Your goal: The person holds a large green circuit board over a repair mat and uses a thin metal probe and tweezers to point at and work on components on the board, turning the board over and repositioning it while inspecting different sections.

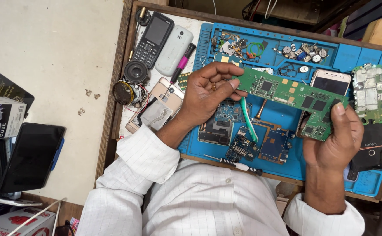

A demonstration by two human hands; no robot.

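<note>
Two hands hold one long green circuit board (293, 98) above a blue work mat (287, 168). The left hand (206, 94) pinches the left end of the board, with the thumb under the edge and the fingers curled on top. The right hand (333, 140) grips the right end, which is wider; its thumb presses on the upper face near the corner and the other fingers are hidden behind the board. So the board stretches between both hands, a little tilted, with the right end lower. It does not touch the mat.

Under the board, on the mat, lie several smaller blue circuit boards (243, 146), and a green and white brush (248, 122) lies between them, just below the left hand. A small screwdriver (234, 162) rests at the near edge of the mat. At the far side of the mat, the tray compartments (306, 50) contain many tiny parts. A smartphone with a white frame (331, 81) lies behind the board, and another green board with metal shields (368, 94) lies to the right of it.

To the left of the mat I see a black keypad phone (152, 38), a grey phone back (174, 49), a pink and black pen (181, 63) and a round black speaker (136, 71). The person wears a white shirt (208, 201).
</note>
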